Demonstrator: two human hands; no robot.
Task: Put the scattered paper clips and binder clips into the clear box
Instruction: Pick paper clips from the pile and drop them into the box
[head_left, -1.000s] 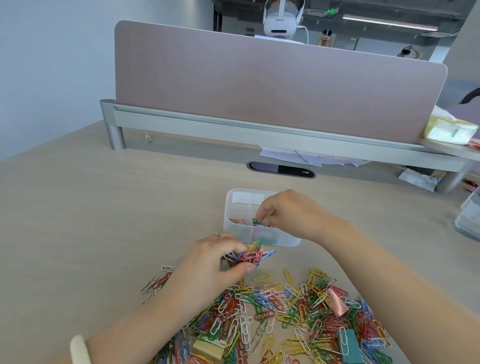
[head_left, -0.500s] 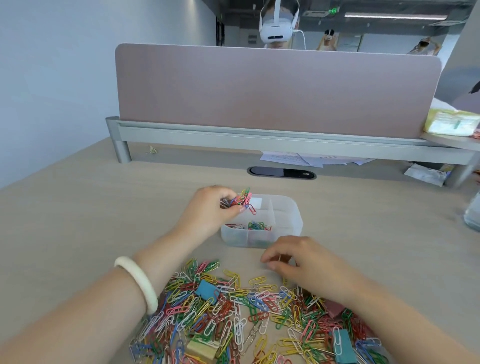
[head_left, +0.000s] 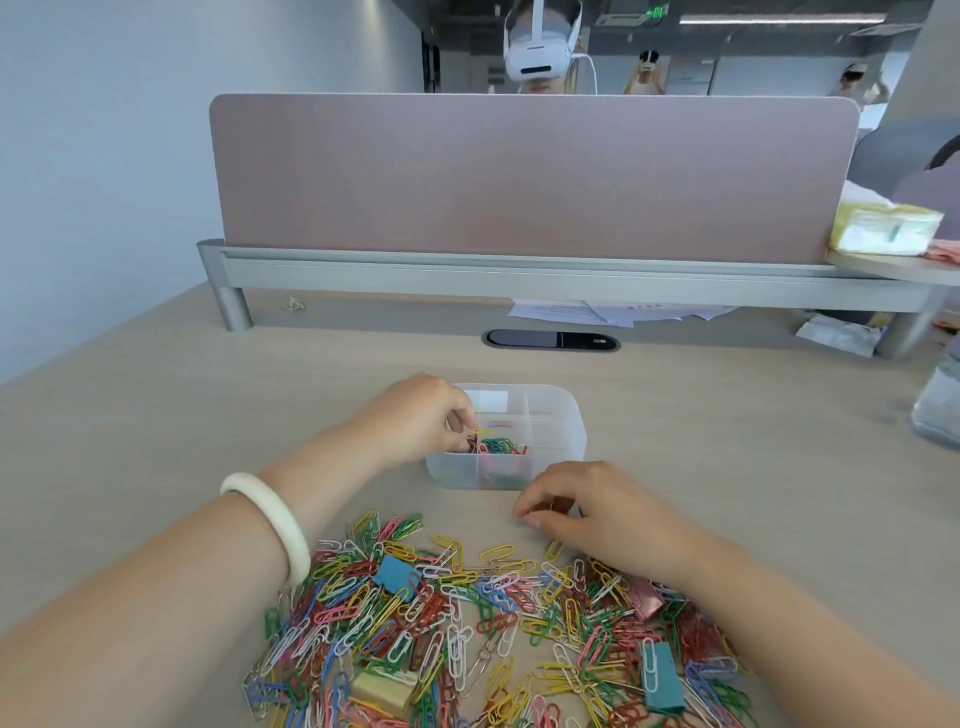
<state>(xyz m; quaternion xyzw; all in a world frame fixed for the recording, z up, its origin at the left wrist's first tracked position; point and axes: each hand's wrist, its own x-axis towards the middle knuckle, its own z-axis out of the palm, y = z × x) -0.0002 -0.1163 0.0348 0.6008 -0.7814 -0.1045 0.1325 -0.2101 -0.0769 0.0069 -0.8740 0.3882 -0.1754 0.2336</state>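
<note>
A clear divided box (head_left: 571, 415) stands mid-desk, with coloured paper clips (head_left: 501, 447) in its front-left compartment. My left hand (head_left: 415, 418) hovers over the box's left edge, fingers curled down onto those clips; whether it still grips any is unclear. Just before the box, my right hand (head_left: 602, 512) has its fingertips curled on the desk, pinching at a thin pale clip. A wide heap of paper clips (head_left: 467, 623) covers the near desk. In the heap lie blue (head_left: 397, 574), teal (head_left: 662, 675), tan (head_left: 382, 686) and pink (head_left: 647, 597) binder clips.
A pink partition (head_left: 519, 176) on a metal rail closes the desk's far side; a person wearing a white headset (head_left: 535, 52) sits behind it. A cable grommet (head_left: 550, 340), papers (head_left: 597, 312) and a stray clip (head_left: 293, 304) lie near the rail. A clear jar (head_left: 940, 410) stands at right.
My left hand carried a bunch of clips from the heap to the box and lowered it into the front-left compartment. My right hand left the box and came down to the desk before it.
</note>
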